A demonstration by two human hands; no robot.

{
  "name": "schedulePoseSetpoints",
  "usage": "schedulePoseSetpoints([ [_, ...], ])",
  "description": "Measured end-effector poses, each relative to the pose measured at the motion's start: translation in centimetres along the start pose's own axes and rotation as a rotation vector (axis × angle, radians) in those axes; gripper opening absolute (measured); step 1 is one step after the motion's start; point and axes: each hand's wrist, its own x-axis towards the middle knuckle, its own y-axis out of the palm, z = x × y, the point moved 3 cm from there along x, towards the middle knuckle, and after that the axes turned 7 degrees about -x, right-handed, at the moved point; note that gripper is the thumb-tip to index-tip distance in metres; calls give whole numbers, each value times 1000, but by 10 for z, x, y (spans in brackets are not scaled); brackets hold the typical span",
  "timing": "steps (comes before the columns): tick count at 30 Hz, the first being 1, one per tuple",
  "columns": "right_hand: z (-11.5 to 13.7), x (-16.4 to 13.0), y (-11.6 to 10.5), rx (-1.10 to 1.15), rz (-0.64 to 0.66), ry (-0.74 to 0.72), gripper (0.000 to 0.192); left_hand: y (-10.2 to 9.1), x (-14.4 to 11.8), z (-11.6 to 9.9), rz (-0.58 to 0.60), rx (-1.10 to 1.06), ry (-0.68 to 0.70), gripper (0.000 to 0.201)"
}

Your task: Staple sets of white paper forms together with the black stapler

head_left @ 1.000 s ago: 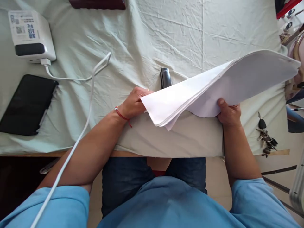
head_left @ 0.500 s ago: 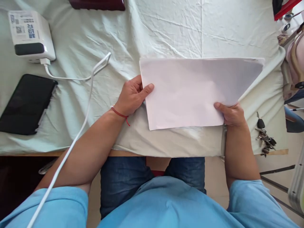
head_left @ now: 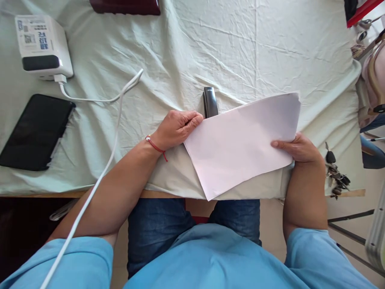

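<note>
A stack of white paper sheets (head_left: 243, 148) is held tilted over the table's front edge, its right end higher than its left. My left hand (head_left: 182, 126) pinches the upper left corner between thumb and fingers. My right hand (head_left: 300, 149) grips the right edge, thumb on top and fingers hidden underneath. Just behind the sheets, by my left fingertips, lies a black stapler (head_left: 210, 101); its near end is covered by the paper.
A white power adapter block (head_left: 48, 48) with a white cable (head_left: 116, 128) and a black phone (head_left: 34, 132) lie at left. The cable crosses my left arm. A bunch of keys (head_left: 337, 172) sits at the right edge. A dark red object (head_left: 126, 6) is at the back.
The sheets have turned and come nearer to me, uncovering part of the stapler. My left hand has shifted to the upper left corner; my right hand has moved slightly right.
</note>
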Motion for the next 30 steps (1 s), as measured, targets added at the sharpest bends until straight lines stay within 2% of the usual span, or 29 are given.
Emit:
schedulePoseSetpoints([
  [3,4,3,3,17,-7,-37,59,0,1,2,52,48,15,48],
  [10,13,16,7,55,-235,-181,56,1,2,2,150,89,50,41],
  [14,8,17,2,15,-211,-153,57,5,1,1,149,95,44,37],
  [19,5,16,0,-5,-138,-143,53,10,-2,6,191,202,56,42],
  [26,2,23,5,54,-198,-191,53,13,-5,6,265,229,77,40],
  [30,5,22,7,16,-269,-204,56,15,-6,8,256,315,80,44],
])
